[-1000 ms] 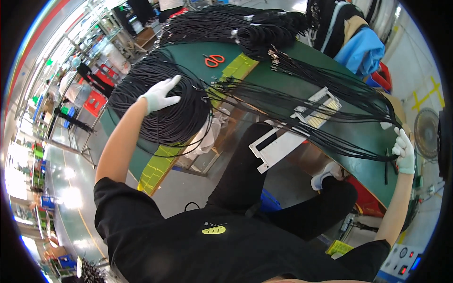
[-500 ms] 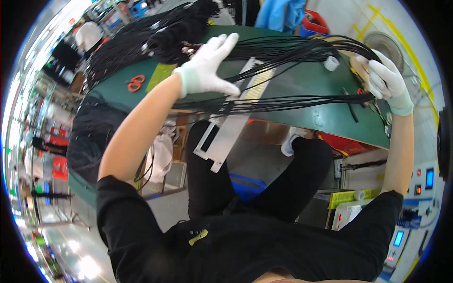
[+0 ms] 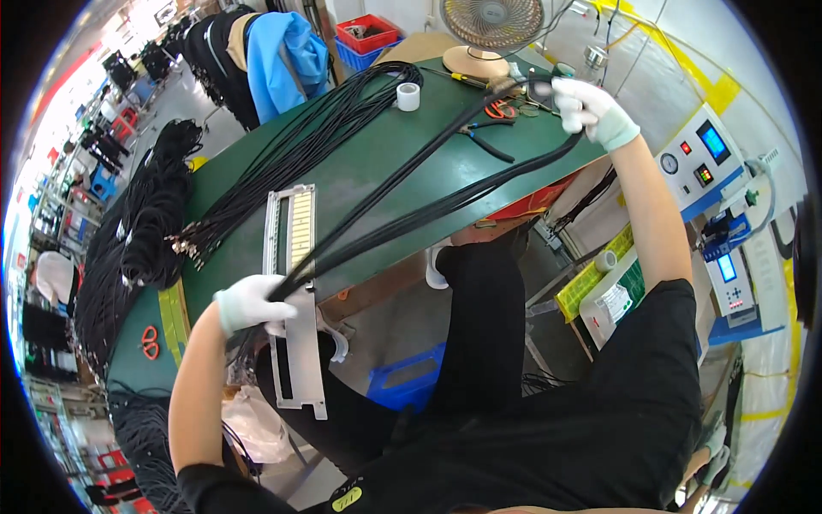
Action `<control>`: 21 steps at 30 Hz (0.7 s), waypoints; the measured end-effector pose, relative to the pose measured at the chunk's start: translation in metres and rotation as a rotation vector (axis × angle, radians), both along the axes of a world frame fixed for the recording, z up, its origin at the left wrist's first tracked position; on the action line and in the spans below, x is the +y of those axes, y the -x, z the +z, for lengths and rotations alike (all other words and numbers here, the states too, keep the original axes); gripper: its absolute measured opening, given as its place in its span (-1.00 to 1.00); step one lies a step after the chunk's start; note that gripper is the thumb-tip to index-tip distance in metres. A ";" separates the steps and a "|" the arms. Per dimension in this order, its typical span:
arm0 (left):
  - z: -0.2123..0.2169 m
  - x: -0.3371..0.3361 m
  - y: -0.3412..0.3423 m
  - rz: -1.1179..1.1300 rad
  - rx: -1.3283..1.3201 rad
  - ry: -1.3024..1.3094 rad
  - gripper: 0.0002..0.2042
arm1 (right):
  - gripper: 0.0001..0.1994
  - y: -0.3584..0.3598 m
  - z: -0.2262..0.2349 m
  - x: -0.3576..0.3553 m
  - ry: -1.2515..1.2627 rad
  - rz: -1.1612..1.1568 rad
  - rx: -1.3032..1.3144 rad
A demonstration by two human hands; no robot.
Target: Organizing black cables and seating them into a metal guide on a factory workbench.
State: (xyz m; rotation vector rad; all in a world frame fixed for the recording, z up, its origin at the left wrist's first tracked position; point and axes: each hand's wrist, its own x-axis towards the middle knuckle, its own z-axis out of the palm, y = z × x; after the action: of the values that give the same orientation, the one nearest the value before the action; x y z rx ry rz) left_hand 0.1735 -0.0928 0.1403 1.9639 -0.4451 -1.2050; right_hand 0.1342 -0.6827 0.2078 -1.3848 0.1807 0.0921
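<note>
My right hand (image 3: 591, 113), in a white glove, is closed on the looped end of a bundle of black cables (image 3: 424, 204) at the right. From there two strands of the bundle run across to my left hand (image 3: 255, 306), also gloved, whose fingers wrap round both of them. The cable ends past my left hand are mostly hidden. A long metal fixture plate (image 3: 301, 373) with a cream slotted strip lies under the left end of the bundle, sticking out over the table's near edge above my thigh.
Another black cable bundle (image 3: 300, 146) lies on the green table (image 3: 390, 248), beside a white tape roll (image 3: 408, 97). Pliers (image 3: 488, 141) and a fan (image 3: 490, 26) are at the far right. Red-handled scissors (image 3: 150, 343) and a thick cable heap (image 3: 154, 206) are at left.
My left hand, open above the cables before, has closed round the bundle and come down nearer. The strands are now drawn together. My view has turned to the right.
</note>
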 end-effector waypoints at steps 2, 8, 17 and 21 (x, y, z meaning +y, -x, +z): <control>0.005 0.018 -0.012 0.036 -0.434 -0.193 -0.73 | -0.64 -0.002 -0.045 -0.044 -0.053 -0.090 0.168; -0.015 -0.058 -0.031 -0.277 -1.204 -0.414 -0.78 | -0.51 -0.029 -0.153 -0.113 1.710 -0.203 0.010; -0.015 -0.059 -0.030 -0.181 -1.167 -0.334 -0.80 | -0.74 -0.130 -0.166 0.050 1.899 -0.030 -0.250; -0.011 -0.068 -0.029 -0.202 -1.159 -0.332 -0.81 | -0.76 -0.173 -0.171 0.048 1.936 -0.328 -0.292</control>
State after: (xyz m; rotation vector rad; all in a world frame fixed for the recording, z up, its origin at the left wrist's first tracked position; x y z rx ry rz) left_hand 0.2025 -0.1603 0.1288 2.8308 -1.0712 -0.0972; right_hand 0.3075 -0.6345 0.0372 -3.2163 0.2460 -0.7630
